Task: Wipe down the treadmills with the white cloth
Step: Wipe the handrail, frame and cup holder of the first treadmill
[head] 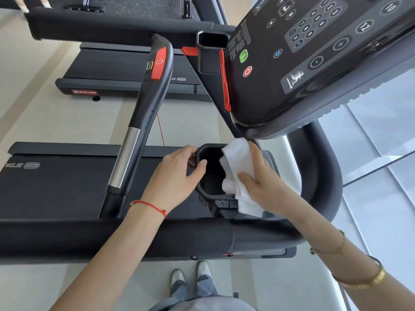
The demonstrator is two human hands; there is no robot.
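Observation:
A black treadmill (56,187) stands in front of me, its console (314,63) up at the right. Below the console is a black cup holder (208,176). My left hand (177,173) grips the holder's left rim, thumb over the edge. My right hand (262,178) holds the white cloth (238,167) against the holder's right rim, with part of the cloth hanging into the cup and part draped below it.
A black and silver handrail (143,113) with a red stop pad runs up to the left. A second cup holder (211,48) sits above. Another treadmill (125,70) stands behind on the pale floor. Glass panels (377,142) lie at the right. My shoes (190,274) show below.

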